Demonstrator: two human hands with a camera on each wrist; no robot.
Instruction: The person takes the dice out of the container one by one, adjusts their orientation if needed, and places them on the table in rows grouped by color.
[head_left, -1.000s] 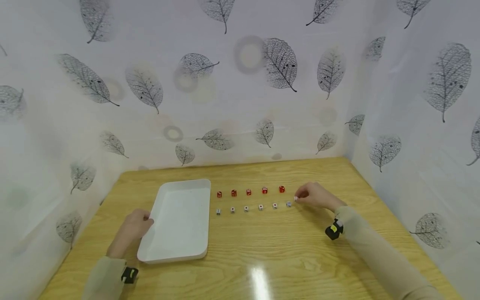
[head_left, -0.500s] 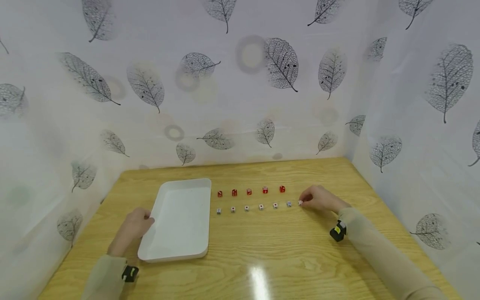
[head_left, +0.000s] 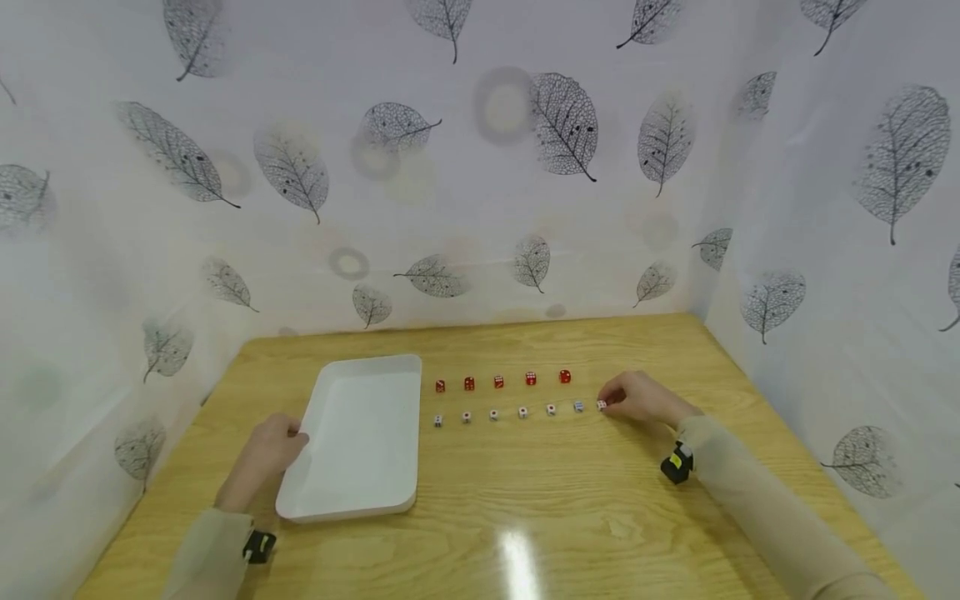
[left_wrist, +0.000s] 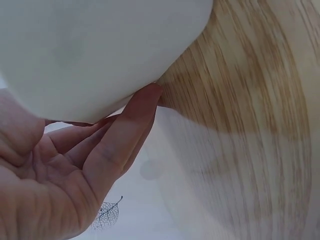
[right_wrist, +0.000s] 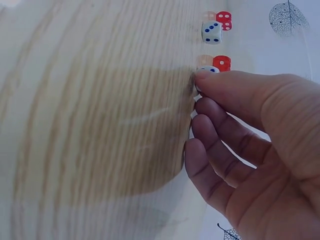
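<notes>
My left hand [head_left: 264, 454] grips the left rim of a white tray [head_left: 414, 400]. In the left wrist view the thumb is on the tray's wall [left_wrist: 110, 55], and the fingertips reach beneath its edge. At the right end of the front row, my right hand [head_left: 647, 400] pinches a white die [head_left: 602, 406] down at table level. A nearby white die [head_left: 578, 407] with blue pips sits just left of it. In the right wrist view, the thumb partly hides a white die, with a red die [right_wrist: 221, 63] behind.
Several red dice [head_left: 498, 382] form a back row, and several white dice [head_left: 493, 415] a front row, right of the tray on the wooden table [head_left: 540, 492]. Leaf-printed curtains [head_left: 465, 192] enclose the back and sides.
My right hand has carried the white die rightward and slightly nearer, down into line with the front row; over the last half second it has stayed put. The left hand keeps its place on the tray.
</notes>
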